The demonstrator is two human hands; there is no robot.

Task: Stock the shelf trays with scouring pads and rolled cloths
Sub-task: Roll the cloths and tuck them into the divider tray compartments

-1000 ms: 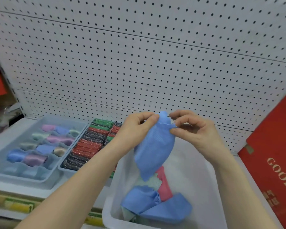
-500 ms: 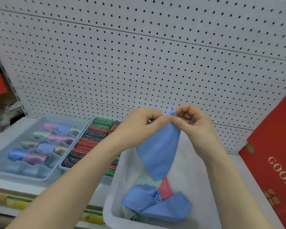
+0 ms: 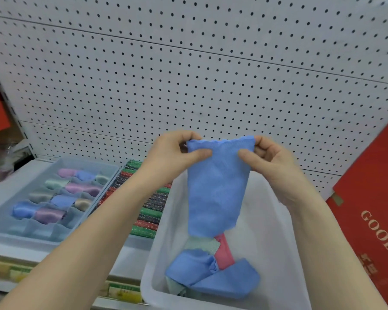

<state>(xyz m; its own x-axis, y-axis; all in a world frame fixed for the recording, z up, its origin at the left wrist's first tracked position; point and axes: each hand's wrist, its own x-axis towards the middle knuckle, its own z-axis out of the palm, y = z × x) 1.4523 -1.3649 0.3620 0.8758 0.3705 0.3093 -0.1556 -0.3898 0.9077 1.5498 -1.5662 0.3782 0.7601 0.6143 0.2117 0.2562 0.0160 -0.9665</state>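
The blue cloth [image 3: 217, 186] has been drawn open across its top: half a second ago its upper end was bunched into a single point between hands held close together, whereas now the left hand [image 3: 177, 153] and the right hand [image 3: 271, 162] are set apart and the scalloped top edge is stretched flat between them. Each upper corner is pinched between thumb and curled fingers, so both hands are clamped on the same cloth. This spreading is judged to be the preparation for rolling; no roll has yet been started, so this piece remains some way from being stocked. The cloth is held up in front of the pegboard and hangs down from the hands, with its long axis close to vertical and its top edge lying level from one hand to the other. Its lower end narrows and points down into the white bin [image 3: 276, 242] below the hands, where loose cloths [image 3: 211, 271] are heaped; whether the hanging end touches them cannot be told. Below and well to the left of the left hand, the divided tray [image 3: 89, 164] is seen already holding several rolled cloths [image 3: 81, 189], with front compartments apparently unfilled. The scouring pads [image 3: 151, 211] are packed in rows under the left forearm, between that tray and the bin
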